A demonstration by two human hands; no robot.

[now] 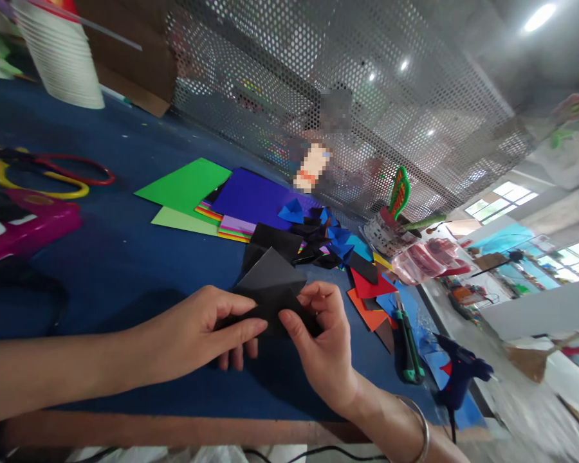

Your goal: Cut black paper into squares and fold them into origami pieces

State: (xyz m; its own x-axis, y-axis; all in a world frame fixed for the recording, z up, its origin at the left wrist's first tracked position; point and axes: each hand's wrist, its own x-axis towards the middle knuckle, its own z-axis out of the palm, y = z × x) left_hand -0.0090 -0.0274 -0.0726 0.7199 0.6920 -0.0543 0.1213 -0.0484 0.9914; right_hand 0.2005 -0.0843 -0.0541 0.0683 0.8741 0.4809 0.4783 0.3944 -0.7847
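Head view. Black paper (269,273) between my two hands, over the near part of the blue tabletop (118,257). Matte; charcoal grey where light catches it, almost black in shade. One sharp corner points away from me, straight edges running down from it; a darker layer lies across the lower part. Full outline hidden by my fingers.

My left hand (217,325) pinches its left side, thumb uppermost, other fingers curled below. My right hand (325,341) grasps the right side, thumb pressed on the near face, fingers bent.

Counts: one black piece in my grip. One bright green sheet (188,183), one pale green sheet (183,220), one violet-blue sheet (251,196), beyond it. Blue folded pieces (338,238): several, mixed with black ones, too overlapped to number. To the right: one red piece (372,285), one orange piece (367,314), one green-and-black cutter (408,347), one glue gun (463,366). Far left: one stack of white cups (65,61); scissor handles (89,168), one red, one yellow, whether of one pair I cannot tell. One bangle (424,431), right wrist.
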